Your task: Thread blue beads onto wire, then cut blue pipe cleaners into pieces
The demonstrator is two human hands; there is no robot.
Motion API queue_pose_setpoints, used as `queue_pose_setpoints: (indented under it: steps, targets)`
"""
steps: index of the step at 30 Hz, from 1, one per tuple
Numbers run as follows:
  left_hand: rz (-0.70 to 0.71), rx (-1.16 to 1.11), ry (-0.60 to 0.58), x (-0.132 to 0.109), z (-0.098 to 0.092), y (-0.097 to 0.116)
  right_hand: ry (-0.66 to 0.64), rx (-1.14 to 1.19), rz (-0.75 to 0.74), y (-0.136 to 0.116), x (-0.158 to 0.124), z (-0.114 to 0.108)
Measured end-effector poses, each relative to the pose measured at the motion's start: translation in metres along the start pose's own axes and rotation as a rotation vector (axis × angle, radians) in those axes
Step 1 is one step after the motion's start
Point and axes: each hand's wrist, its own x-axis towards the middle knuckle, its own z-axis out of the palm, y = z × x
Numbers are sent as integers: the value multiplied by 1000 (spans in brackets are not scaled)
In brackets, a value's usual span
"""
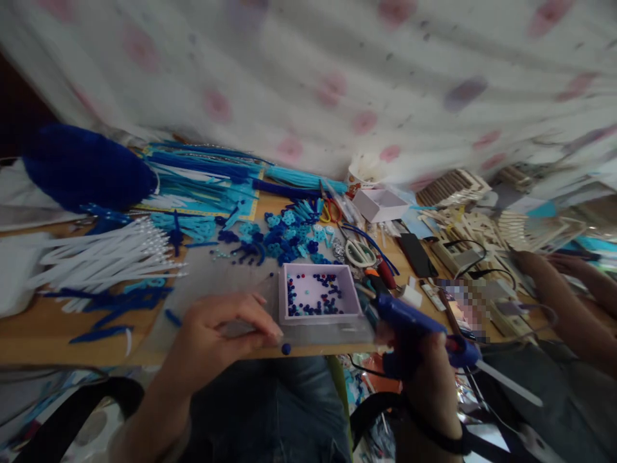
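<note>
My left hand [216, 337] is at the table's front edge, thumb and fingertips pinched together. A small round blue bead [286, 349] shows right at those fingertips; how it is gripped is hidden. My right hand [436, 373] is wrapped round a blue glue gun [409, 321], a white glue stick [508, 382] jutting from its rear. The gun's nozzle points left, toward a pale lilac box [357, 299] lying between my hands. Inside are many small beads [332, 289], mostly dark blue with a few red and light blue ones.
White bead-tipped stems [120, 254] lie at left, before blue pipe cleaners [202, 177]. Blue flower pieces [289, 235], scissors [360, 253] and a black phone [417, 254] sit behind the box. Another person's arm [563, 302] reaches in at right. A power cord hangs below the gun.
</note>
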Motion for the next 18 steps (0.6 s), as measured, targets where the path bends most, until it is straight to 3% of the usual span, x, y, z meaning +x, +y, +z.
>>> queue_pose_setpoints:
  steps: [3,6,9,13,16,18]
  targets:
    - [-48,-35,28,-2,0,-4,239,-217,80,3,36,-27]
    - [-250,29,177,-2,3,-10,391,-457,123,14,80,-60]
    - [-464,-6,392,1,6,-18,349,-601,92,27,119,-78]
    - [-515,-156,498,5,7,-32,249,-685,35,39,149,-76]
    - [-525,-166,503,5,5,-40,237,-751,5,43,147,-76]
    - [-541,-158,495,5,5,-43,263,-829,-46,41,131,-80]
